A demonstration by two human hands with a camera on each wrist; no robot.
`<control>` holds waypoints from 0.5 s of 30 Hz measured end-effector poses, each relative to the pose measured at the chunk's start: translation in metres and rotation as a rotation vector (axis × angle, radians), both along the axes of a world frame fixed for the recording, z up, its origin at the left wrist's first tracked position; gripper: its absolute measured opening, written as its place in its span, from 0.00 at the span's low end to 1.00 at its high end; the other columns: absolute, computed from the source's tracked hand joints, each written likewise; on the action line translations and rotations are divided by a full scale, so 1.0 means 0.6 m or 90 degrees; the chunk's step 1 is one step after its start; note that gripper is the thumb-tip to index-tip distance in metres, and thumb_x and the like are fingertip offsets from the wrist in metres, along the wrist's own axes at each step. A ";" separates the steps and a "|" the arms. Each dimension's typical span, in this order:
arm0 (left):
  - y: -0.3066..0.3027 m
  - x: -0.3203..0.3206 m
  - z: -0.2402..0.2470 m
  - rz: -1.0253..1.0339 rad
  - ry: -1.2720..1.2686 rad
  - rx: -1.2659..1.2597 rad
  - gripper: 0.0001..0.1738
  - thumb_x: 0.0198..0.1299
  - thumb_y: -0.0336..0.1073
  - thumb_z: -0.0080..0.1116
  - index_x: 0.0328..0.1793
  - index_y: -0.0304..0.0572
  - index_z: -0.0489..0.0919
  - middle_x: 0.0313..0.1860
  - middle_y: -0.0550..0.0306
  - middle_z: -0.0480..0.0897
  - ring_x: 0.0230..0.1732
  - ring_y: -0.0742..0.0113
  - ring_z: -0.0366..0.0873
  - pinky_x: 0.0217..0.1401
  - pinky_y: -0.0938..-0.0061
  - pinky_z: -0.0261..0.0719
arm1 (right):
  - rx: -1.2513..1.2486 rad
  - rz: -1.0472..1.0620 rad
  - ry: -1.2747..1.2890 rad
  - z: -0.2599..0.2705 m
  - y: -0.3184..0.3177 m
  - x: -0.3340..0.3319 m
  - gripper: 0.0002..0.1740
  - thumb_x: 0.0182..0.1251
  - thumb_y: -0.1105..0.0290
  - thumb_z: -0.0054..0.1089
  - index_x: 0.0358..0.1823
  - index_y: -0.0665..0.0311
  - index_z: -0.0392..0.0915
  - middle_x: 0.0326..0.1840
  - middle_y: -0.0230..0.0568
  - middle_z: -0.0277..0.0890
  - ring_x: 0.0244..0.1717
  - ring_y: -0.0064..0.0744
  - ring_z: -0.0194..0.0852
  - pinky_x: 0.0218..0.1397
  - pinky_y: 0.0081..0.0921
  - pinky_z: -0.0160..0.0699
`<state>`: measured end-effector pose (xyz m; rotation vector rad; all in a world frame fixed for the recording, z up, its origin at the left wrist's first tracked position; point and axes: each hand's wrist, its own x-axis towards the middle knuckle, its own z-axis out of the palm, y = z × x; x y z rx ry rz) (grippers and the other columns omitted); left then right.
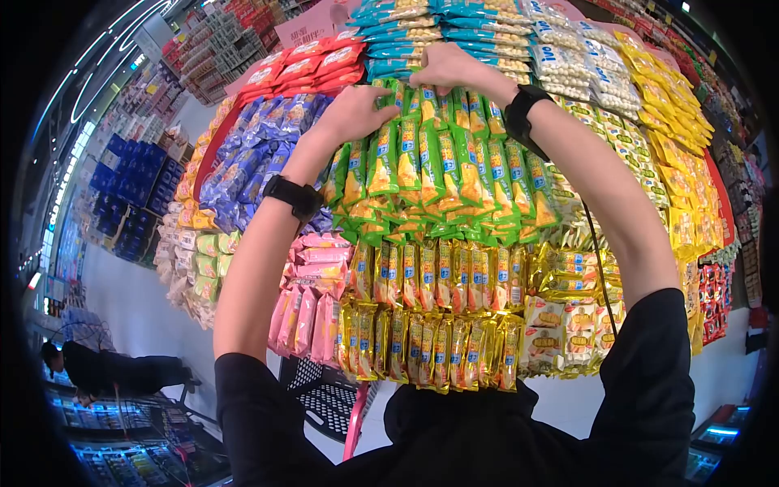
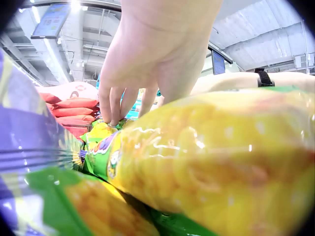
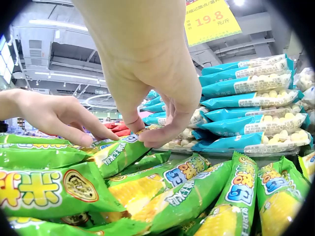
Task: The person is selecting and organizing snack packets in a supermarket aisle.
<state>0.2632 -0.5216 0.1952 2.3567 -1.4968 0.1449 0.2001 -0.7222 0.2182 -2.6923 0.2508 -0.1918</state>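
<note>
Green snack packets with corn pictures lie in overlapping rows on the display. At the back of this pile, my right hand pinches the end of one green corn snack packet between thumb and fingers. Close to its left is my left hand, fingers fairly straight, their tips touching the packets at the back left. In the left wrist view, the fingers of that hand point down onto a green wrapper end. A large corn packet hides much of the pile there.
Teal bags are stacked directly behind the green pile. Red bags and purple packets lie to the left, white bags and yellow bags to the right. Gold packets line the front. Another person stands at far left.
</note>
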 end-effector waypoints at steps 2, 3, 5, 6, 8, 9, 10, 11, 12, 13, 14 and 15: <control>0.002 -0.001 -0.003 -0.015 -0.006 -0.021 0.28 0.59 0.50 0.62 0.57 0.34 0.80 0.40 0.35 0.84 0.45 0.43 0.83 0.54 0.58 0.79 | 0.005 0.011 -0.015 0.000 -0.007 -0.002 0.20 0.54 0.57 0.68 0.24 0.73 0.82 0.20 0.44 0.82 0.22 0.28 0.84 0.29 0.24 0.86; 0.002 -0.002 -0.005 -0.023 -0.009 -0.033 0.28 0.60 0.49 0.62 0.58 0.34 0.80 0.40 0.35 0.84 0.45 0.43 0.83 0.53 0.58 0.79 | 0.013 0.014 0.013 -0.003 -0.010 -0.002 0.20 0.54 0.58 0.68 0.24 0.73 0.82 0.20 0.44 0.82 0.22 0.27 0.84 0.29 0.23 0.86; 0.000 -0.004 -0.009 -0.098 -0.041 -0.083 0.27 0.61 0.49 0.60 0.58 0.35 0.80 0.40 0.36 0.84 0.44 0.43 0.83 0.52 0.59 0.79 | 0.029 0.019 0.069 -0.010 -0.014 -0.003 0.19 0.54 0.60 0.68 0.23 0.73 0.82 0.19 0.43 0.82 0.22 0.27 0.84 0.29 0.22 0.86; -0.001 -0.007 -0.010 -0.136 -0.057 -0.109 0.26 0.62 0.49 0.60 0.59 0.36 0.80 0.40 0.37 0.84 0.43 0.43 0.83 0.52 0.59 0.79 | 0.027 0.012 0.074 -0.012 -0.014 -0.003 0.18 0.54 0.61 0.68 0.23 0.73 0.82 0.21 0.43 0.82 0.21 0.28 0.84 0.28 0.22 0.85; 0.002 -0.044 0.019 -0.100 0.007 -0.006 0.25 0.64 0.49 0.58 0.60 0.38 0.79 0.41 0.37 0.84 0.43 0.46 0.83 0.49 0.61 0.78 | 0.022 -0.004 0.084 -0.012 -0.007 -0.004 0.15 0.55 0.64 0.68 0.23 0.73 0.81 0.23 0.42 0.83 0.21 0.29 0.85 0.27 0.22 0.85; 0.002 -0.057 0.030 -0.082 0.039 0.046 0.25 0.66 0.49 0.57 0.61 0.39 0.79 0.42 0.38 0.84 0.43 0.48 0.83 0.47 0.62 0.77 | 0.021 -0.007 0.079 -0.012 -0.004 -0.005 0.15 0.55 0.65 0.67 0.23 0.73 0.81 0.23 0.43 0.83 0.21 0.30 0.85 0.27 0.23 0.85; -0.001 -0.057 0.029 -0.100 0.041 0.050 0.25 0.66 0.49 0.56 0.61 0.39 0.78 0.43 0.38 0.84 0.43 0.48 0.83 0.48 0.61 0.77 | 0.021 -0.010 0.074 -0.013 0.000 -0.006 0.15 0.56 0.65 0.66 0.23 0.74 0.80 0.23 0.43 0.83 0.21 0.30 0.85 0.27 0.23 0.86; -0.004 -0.056 0.027 -0.118 0.042 0.053 0.25 0.67 0.50 0.55 0.61 0.38 0.78 0.43 0.38 0.84 0.43 0.47 0.83 0.48 0.61 0.78 | 0.020 -0.014 0.069 -0.011 0.003 -0.007 0.15 0.57 0.66 0.66 0.23 0.74 0.80 0.24 0.44 0.83 0.21 0.31 0.85 0.27 0.24 0.86; -0.007 -0.057 0.026 -0.136 0.043 0.057 0.25 0.67 0.50 0.55 0.61 0.38 0.78 0.44 0.38 0.84 0.43 0.47 0.83 0.48 0.61 0.78 | 0.031 -0.027 0.072 -0.016 0.001 -0.002 0.14 0.58 0.67 0.63 0.24 0.73 0.80 0.23 0.44 0.83 0.22 0.31 0.86 0.28 0.25 0.87; -0.009 -0.058 0.024 -0.152 0.041 0.055 0.25 0.68 0.50 0.54 0.61 0.38 0.78 0.45 0.37 0.83 0.44 0.47 0.82 0.48 0.61 0.77 | 0.021 -0.025 0.068 -0.022 0.001 0.004 0.13 0.58 0.67 0.63 0.24 0.73 0.80 0.22 0.44 0.83 0.22 0.31 0.85 0.28 0.26 0.86; -0.010 -0.061 0.020 -0.167 0.039 0.053 0.25 0.68 0.50 0.53 0.61 0.37 0.78 0.45 0.37 0.83 0.44 0.46 0.82 0.49 0.61 0.77 | 0.010 -0.023 0.065 -0.027 0.000 0.010 0.13 0.58 0.67 0.62 0.24 0.72 0.80 0.21 0.44 0.82 0.22 0.30 0.85 0.28 0.26 0.86; -0.011 -0.062 0.017 -0.183 0.038 0.051 0.25 0.69 0.50 0.53 0.60 0.37 0.78 0.46 0.36 0.83 0.44 0.46 0.82 0.49 0.60 0.77 | 0.000 -0.020 0.061 -0.029 0.000 0.011 0.13 0.59 0.68 0.61 0.24 0.72 0.80 0.20 0.44 0.82 0.21 0.30 0.85 0.28 0.27 0.86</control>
